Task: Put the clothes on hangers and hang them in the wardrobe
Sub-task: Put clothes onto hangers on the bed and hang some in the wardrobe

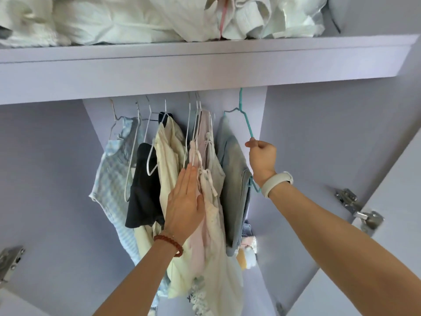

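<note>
A teal hanger hangs under the wardrobe shelf, its hook going up behind the shelf's front edge. A faded blue denim garment hangs from it. My right hand pinches the hanger's right arm, just right of the denim. My left hand lies flat with straight fingers against the hanging clothes, on a cream garment and a pale pink one. Further left hang a black garment and a light blue checked one, all on white wire hangers.
The lilac shelf runs across the top, with white bedding and bags piled on it. Metal door hinges sit at the right, and another hinge at the left. Folded items lie low behind the denim.
</note>
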Tool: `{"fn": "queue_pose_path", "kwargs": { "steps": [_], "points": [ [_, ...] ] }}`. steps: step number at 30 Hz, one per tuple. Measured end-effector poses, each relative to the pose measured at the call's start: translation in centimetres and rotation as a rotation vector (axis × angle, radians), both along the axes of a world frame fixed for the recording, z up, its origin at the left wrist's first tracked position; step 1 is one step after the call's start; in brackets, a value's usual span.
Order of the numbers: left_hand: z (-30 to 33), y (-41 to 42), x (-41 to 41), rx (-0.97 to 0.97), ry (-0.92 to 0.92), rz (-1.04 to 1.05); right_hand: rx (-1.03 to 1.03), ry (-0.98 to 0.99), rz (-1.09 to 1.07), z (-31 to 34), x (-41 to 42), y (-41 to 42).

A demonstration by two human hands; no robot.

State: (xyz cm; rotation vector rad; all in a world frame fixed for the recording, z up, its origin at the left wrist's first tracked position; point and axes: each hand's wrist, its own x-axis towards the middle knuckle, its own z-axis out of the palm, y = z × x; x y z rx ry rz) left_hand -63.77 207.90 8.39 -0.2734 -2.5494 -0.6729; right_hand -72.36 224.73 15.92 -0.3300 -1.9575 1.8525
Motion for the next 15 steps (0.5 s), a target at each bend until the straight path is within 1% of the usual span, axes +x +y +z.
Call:
{"fn": "queue_pose_path", "kwargs": {
  "steps": [3,9,15],
  "points": [
    [-0.1,0.5,-0.2,0.039,-0.001,-0.013,-0.009,0.032,-0.020,0.7,-0.3,1.3],
    [0.1,1.5,-0.5,0.054,-0.015,0.011,0.105,0.066,-0.054,0.8,-0.2,3.4],
    [0.2,1.7,-0.3,0.045,-0.037,0.016,0.062,0.021,-0.066,0.2,0.8,5.2]
  ]
}}
